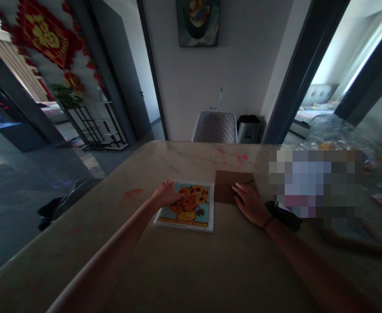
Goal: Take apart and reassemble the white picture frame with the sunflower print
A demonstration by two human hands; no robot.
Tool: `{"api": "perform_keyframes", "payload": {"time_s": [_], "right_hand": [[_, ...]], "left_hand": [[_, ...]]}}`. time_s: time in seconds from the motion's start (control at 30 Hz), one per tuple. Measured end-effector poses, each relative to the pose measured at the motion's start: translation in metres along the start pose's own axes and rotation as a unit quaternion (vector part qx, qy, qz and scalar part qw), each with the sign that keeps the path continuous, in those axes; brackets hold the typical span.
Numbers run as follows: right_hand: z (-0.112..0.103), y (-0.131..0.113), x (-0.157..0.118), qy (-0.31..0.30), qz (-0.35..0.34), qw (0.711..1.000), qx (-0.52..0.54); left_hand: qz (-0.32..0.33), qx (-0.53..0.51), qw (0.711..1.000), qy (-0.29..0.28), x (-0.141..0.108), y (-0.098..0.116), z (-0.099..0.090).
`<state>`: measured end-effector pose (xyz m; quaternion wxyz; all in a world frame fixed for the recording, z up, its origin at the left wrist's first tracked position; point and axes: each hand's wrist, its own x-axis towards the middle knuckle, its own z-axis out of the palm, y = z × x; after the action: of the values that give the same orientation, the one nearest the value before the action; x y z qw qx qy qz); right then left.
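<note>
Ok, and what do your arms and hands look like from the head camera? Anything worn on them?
Both arms are bare, with no sleeves, gloves or cables on the left hand or right hand. The right wrist wears a thin dark band. A bulkier black piece sits just past it, but I can't tell whether that is worn.

I see a framed painting (197, 24) at top of the frame, and a quilted chair (215, 127) below it.
</note>
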<state>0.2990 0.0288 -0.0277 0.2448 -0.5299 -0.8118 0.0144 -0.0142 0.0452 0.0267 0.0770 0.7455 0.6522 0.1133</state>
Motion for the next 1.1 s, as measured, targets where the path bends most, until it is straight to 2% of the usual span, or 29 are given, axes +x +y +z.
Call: {"api": "perform_keyframes", "payload": {"time_s": [0.27,0.5,0.67,0.87,0.97,1.03,1.07,1.1], "right_hand": [[0.002,0.002,0.0,0.0,-0.001,1.0,0.0],[0.006,0.005,0.0,0.008,-0.006,1.0,-0.004],[0.005,0.004,0.0,0.011,-0.01,1.0,-0.003],[-0.002,-0.001,-0.002,0.04,-0.027,0.999,0.002],[-0.003,-0.016,0.002,0.052,-0.016,0.995,0.089],[-0.002,-0.032,0.008,0.056,0.035,0.977,0.205],[-0.002,-0.04,0.012,0.037,0.055,0.962,0.265],[-0.003,-0.048,0.015,0.014,0.06,0.946,0.32]], "left_hand": [[-0.02,0.011,1.0,0.017,0.003,0.0,0.0],[-0.041,-0.021,0.997,0.07,0.001,0.007,-0.009],[-0.044,-0.081,0.991,0.096,0.001,0.009,-0.016],[-0.045,-0.225,0.97,0.078,0.004,0.012,-0.026],[-0.035,-0.308,0.949,0.047,0.003,0.016,-0.037],[-0.02,-0.354,0.935,0.023,0.0,0.019,-0.045],[-0.008,-0.392,0.92,0.004,-0.002,0.02,-0.049],[0.005,-0.459,0.888,-0.025,-0.004,0.021,-0.053]]}}
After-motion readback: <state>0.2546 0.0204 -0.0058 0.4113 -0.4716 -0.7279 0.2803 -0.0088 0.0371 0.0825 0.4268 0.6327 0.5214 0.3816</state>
